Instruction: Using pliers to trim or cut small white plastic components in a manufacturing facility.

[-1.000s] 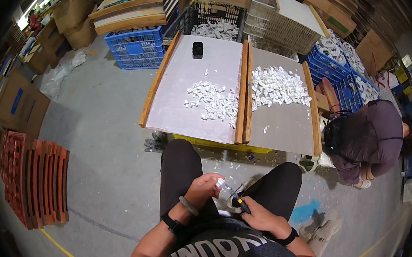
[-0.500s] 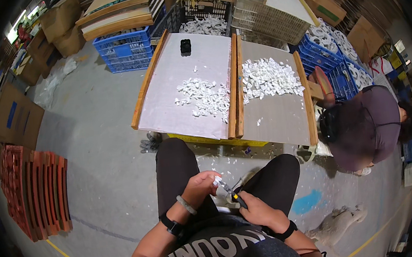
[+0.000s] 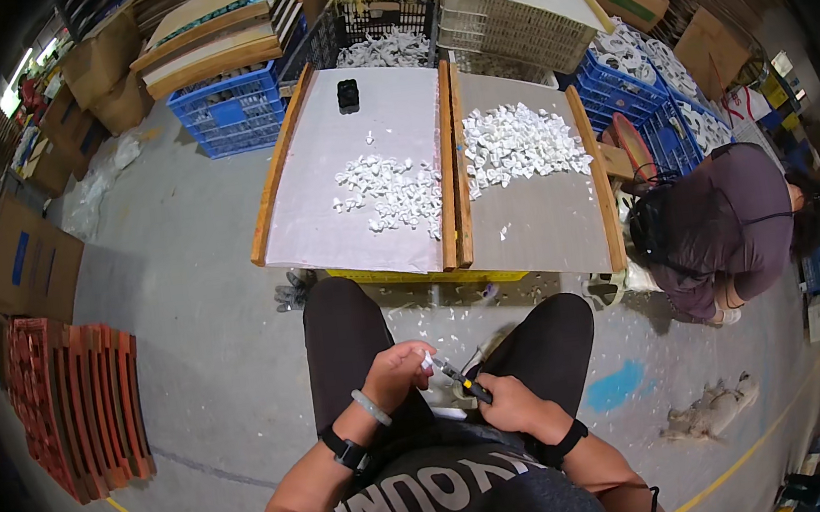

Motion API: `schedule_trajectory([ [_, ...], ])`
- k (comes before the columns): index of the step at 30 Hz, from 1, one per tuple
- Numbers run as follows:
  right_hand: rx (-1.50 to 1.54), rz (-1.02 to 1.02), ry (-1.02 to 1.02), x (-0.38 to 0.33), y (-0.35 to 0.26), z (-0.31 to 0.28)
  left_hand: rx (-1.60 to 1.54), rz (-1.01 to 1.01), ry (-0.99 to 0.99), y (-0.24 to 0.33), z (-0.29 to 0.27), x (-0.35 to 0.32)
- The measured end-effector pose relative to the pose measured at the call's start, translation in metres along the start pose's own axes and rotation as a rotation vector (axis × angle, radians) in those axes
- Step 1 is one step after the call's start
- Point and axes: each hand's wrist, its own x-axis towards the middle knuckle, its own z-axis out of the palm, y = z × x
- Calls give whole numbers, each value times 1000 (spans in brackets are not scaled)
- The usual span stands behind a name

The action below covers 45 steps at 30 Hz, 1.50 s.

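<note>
My left hand (image 3: 394, 372) is closed on a small white piece (image 3: 427, 360), pinched at the fingertips above my lap. My right hand (image 3: 514, 404) grips a pair of pliers (image 3: 467, 384) with dark handles and a yellow accent. Their jaws point at the white piece; whether they touch it is too small to tell. Beyond my knees lie two wood-edged boards, a left board (image 3: 316, 221) and a right board (image 3: 553, 236). A heap of small white pieces (image 3: 391, 190) is on the left one, and a larger heap (image 3: 523, 144) on the right one.
A small black object (image 3: 347, 97) stands on the left board. Blue crates (image 3: 227, 110) and a black crate (image 3: 425, 19) stand behind. At right a person (image 3: 730, 212) in purple bends over. Red stacked slabs (image 3: 77, 411) stand left. A pale animal (image 3: 711, 412) lies at right.
The pliers' jaws have drawn slightly away from the white piece at my left fingertips. My view has shifted a little, and the person at right has changed posture.
</note>
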Motion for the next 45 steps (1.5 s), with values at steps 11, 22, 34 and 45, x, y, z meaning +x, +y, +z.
schedule_trajectory([
  [11,97,-68,-71,-5,-4,0,-83,-61,10,3,4,-4],
  [22,47,-45,-119,-7,-13,-7,-87,-53,27,5,9,-4],
  [34,-2,42,-50,-8,-28,-9,38,-24,6,3,1,-7],
  [45,47,35,-155,-3,7,15,-45,4,26,-5,0,-4],
])
